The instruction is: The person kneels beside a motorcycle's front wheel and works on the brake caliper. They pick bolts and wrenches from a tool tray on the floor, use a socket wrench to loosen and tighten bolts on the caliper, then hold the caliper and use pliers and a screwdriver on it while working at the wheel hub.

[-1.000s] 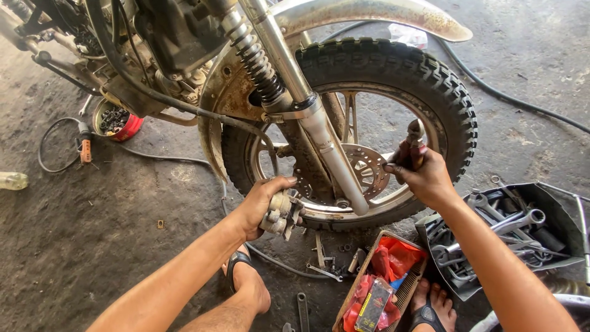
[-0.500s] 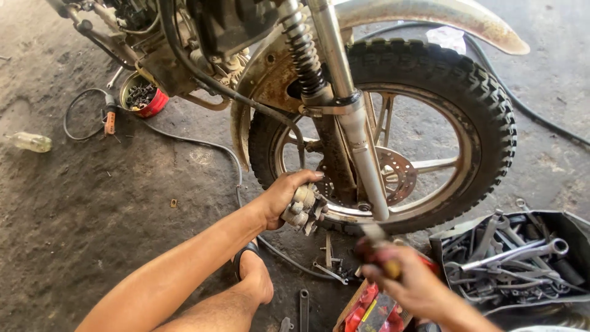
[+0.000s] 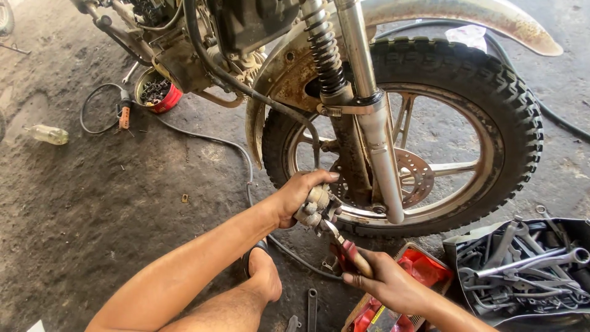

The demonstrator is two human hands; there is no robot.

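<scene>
Rough, oil-stained concrete floor (image 3: 92, 203) lies under the rusty motorcycle wheel (image 3: 455, 104). Left hand (image 3: 295, 197) grips the grey metal brake caliper (image 3: 314, 208) beside the rim, fingers wrapped around it; right hand (image 3: 387, 284) closes on red-handled pliers (image 3: 345, 251), tips at the caliper. Best to hold the caliper steady and squeeze squarely.

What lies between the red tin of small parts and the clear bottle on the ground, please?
In the head view, a black looped cable with an orange-handled tool lies between the red tin and the bottle.
</scene>
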